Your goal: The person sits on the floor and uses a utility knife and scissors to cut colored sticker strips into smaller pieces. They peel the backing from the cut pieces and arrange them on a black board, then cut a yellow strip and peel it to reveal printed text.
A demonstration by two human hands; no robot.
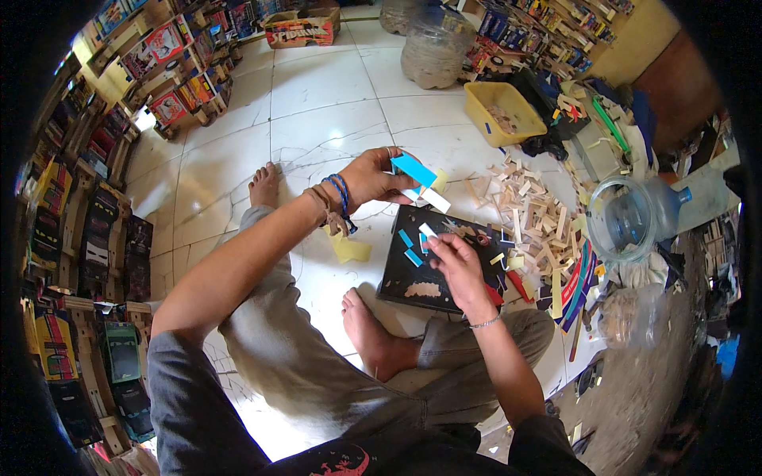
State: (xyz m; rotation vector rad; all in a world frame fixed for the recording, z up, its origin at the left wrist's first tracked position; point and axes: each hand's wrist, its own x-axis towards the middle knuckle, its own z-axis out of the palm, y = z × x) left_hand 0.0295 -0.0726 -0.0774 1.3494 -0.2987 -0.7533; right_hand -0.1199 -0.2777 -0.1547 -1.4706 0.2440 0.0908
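My left hand [367, 179] is closed on a flat bright-blue strip [413, 169], with a white strip [434, 199] sticking out below it. I cannot tell whether the two are joined. Lower and to the right, my right hand [460, 268] pinches a small white piece [427, 231] between thumb and fingers. This hand is over a black board [394, 279] lying on the floor between my legs. Several small blue pieces [413, 258] and a pale, worn patch [427, 290] show on the board. A scrap of yellow paper [352, 251] lies beneath my left wrist.
Right of the board spreads a heap of small wooden pieces [533, 208]. Beyond it stand a yellow basin [474, 103] and a large clear plastic jug [623, 220] on its side. Wooden toy trucks [59, 341] are stacked along the left. A cardboard box [300, 33] sits at the far end.
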